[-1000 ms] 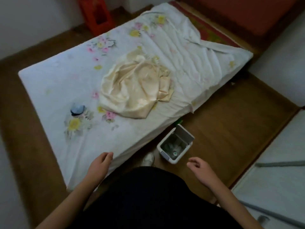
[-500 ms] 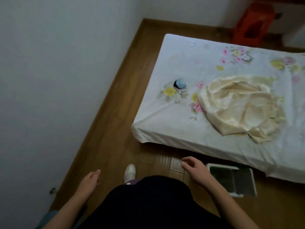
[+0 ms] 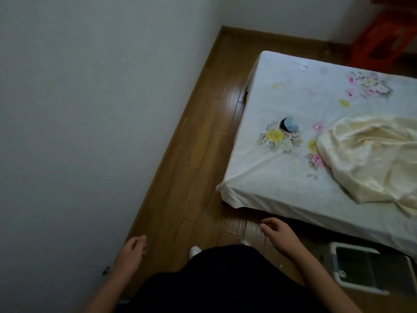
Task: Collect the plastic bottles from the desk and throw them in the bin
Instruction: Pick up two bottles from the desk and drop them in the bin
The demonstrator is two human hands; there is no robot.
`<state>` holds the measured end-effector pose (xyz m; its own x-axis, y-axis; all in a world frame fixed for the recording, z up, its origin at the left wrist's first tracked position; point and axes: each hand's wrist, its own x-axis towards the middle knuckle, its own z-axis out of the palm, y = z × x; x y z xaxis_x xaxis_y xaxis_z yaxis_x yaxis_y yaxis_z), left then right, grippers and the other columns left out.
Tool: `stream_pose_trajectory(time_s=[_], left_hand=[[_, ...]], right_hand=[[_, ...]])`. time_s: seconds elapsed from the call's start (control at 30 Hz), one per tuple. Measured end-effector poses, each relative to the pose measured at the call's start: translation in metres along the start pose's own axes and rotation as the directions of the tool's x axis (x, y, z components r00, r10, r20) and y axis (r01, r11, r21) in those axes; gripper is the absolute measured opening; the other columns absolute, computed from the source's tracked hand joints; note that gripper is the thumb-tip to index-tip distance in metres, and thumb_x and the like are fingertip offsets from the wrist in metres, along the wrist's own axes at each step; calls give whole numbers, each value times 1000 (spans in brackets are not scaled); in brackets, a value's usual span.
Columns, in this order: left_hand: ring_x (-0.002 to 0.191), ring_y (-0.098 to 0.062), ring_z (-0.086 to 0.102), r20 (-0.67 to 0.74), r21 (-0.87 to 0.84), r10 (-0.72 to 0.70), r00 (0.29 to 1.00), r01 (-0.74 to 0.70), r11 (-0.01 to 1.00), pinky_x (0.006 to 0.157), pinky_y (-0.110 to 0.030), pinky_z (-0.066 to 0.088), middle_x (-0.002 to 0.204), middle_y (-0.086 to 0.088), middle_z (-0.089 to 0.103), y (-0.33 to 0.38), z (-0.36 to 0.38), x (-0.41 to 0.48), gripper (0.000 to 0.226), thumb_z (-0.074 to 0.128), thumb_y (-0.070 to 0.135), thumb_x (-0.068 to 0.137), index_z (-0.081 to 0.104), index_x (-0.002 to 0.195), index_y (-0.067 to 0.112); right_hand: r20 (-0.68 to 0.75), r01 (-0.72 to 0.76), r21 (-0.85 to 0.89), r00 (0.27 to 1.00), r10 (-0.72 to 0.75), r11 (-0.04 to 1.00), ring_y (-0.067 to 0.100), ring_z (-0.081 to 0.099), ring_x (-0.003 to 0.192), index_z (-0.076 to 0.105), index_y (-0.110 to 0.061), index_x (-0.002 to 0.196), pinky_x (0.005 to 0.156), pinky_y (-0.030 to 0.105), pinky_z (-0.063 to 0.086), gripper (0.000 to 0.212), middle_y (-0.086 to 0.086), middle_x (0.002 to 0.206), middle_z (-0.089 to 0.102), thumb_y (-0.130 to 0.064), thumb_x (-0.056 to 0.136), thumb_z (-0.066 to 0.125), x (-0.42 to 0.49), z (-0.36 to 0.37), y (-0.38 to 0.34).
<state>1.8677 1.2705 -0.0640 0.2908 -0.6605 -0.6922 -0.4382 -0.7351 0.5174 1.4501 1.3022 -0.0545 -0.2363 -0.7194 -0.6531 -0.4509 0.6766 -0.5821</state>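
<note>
Both hands are hanging empty in front of the person's dark clothing: the left hand point(image 3: 132, 253) is hovering over the wooden floor point(image 3: 203, 154) near the wall point(image 3: 90, 109), fingers loosely curled and gripping nothing, while the right hand point(image 3: 278, 232) is reaching forward with relaxed, parted fingers, likewise holding nothing. No plastic bottle and no desk are showing in this view, so the task's objects are lying somewhere out of frame. A white bin point(image 3: 365, 269) is sitting on the floor at the lower right, just beside the mattress point(image 3: 270, 177) edge; its dark interior is facing upward, though its contents are too dim to make out. On the floral sheet a small blue-and-black object point(image 3: 289, 124) is resting well apart from a crumpled cream cloth point(image 3: 372, 159). Judging from the free hands and the wall-facing viewpoint, the person is probably turning through the room between trips, with arms held loose for balance rather than for grasping.
</note>
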Motion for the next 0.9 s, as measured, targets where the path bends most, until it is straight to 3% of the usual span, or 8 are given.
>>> stream_pose_trajectory(time_s=[0.13, 0.27, 0.5, 0.63, 0.77, 0.9], left_hand=[[96, -19, 65, 100, 24, 74, 992, -76, 997, 88, -42, 51, 99, 3, 68, 47, -13, 32, 24, 44, 38, 104, 61, 91, 29], [98, -20, 66, 170, 65, 86, 982, -99, 993, 93, -46, 52, 100, 2, 71, 86, -15, 75, 24, 44, 36, 104, 63, 92, 30], [90, -25, 68, 95, 76, 32, 995, -39, 996, 86, -43, 51, 95, -5, 73, 146, -41, 160, 25, 49, 30, 103, 68, 95, 17], [81, -25, 67, 20, 66, 39, 999, -40, 997, 72, -34, 46, 96, -12, 73, 199, -63, 205, 24, 51, 26, 103, 68, 97, 10], [80, -28, 69, -17, 55, 25, 1000, -24, 998, 71, -34, 46, 94, -12, 74, 249, -76, 254, 24, 52, 29, 102, 67, 91, 14], [77, -29, 69, -18, 51, 21, 1000, -20, 998, 69, -35, 45, 92, -13, 75, 306, -76, 299, 25, 53, 28, 101, 67, 88, 13]], right_hand=[[1, -79, -4, 997, 79, 997, 4, 63, 91, 61, -28, 108, 70, 20, 47, 16, -10, 99, 66, -36, 94, 62, 5, 19, -9], [2, -150, 15, 989, 150, 989, 10, 65, 94, 61, -27, 109, 77, 25, 52, 17, -5, 103, 68, -35, 95, 61, 28, 16, -15], [16, -203, 80, 979, 203, 976, 17, 68, 82, 69, -12, 105, 74, 31, 52, 19, 8, 97, 74, -28, 95, 63, 133, 11, -71], [46, -142, 95, 989, 138, 985, 18, 70, 85, 68, -12, 109, 72, 30, 53, 21, 4, 95, 73, -27, 96, 61, 203, -2, -150], [62, -15, 59, 998, 11, 998, 16, 69, 89, 66, -20, 108, 81, 37, 56, 19, 0, 96, 72, -33, 94, 61, 265, -24, -232], [58, 65, 40, 996, -67, 997, 14, 66, 99, 63, -22, 116, 87, 31, 52, 25, -1, 106, 69, -36, 96, 58, 322, -53, -299]])
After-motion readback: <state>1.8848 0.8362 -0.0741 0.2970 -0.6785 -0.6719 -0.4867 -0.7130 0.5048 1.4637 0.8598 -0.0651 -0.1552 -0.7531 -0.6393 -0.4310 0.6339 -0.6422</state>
